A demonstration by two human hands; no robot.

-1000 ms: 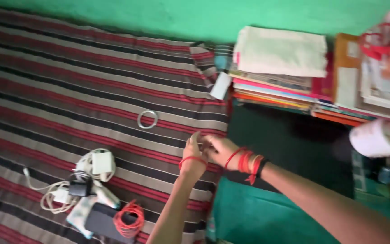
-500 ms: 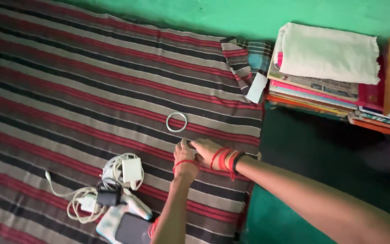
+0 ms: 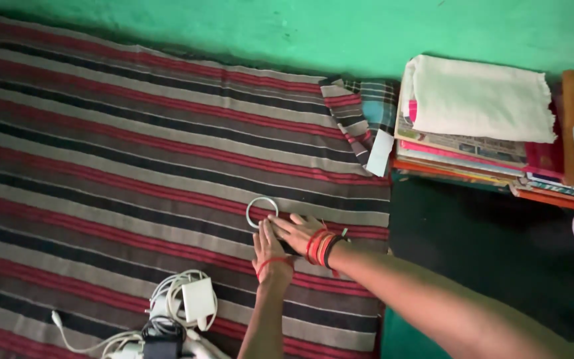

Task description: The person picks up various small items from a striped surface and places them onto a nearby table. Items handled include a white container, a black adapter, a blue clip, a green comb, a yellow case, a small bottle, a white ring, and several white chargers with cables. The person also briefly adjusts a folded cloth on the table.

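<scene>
My left hand point(image 3: 268, 247) lies flat on the red, black and grey striped cloth point(image 3: 114, 153), fingers stretched forward. A red thread circles its wrist. My right hand point(image 3: 298, 231) rests beside it, palm down, with red and black bangles on the wrist. Both sets of fingertips sit at the lower edge of a thin silver ring point(image 3: 248, 214) that lies flat on the cloth. Neither hand holds anything.
White chargers with tangled cables point(image 3: 184, 302) lie at the lower left. A stack of books point(image 3: 460, 151) topped by a folded white cloth point(image 3: 479, 90) stands at the right, a white card point(image 3: 380, 151) leaning beside it. A dark mat point(image 3: 493, 246) borders the cloth.
My hands were raised and pressed together; now they lie flat on the cloth, just under the ring. The view has shifted, so the chargers sit lower in frame.
</scene>
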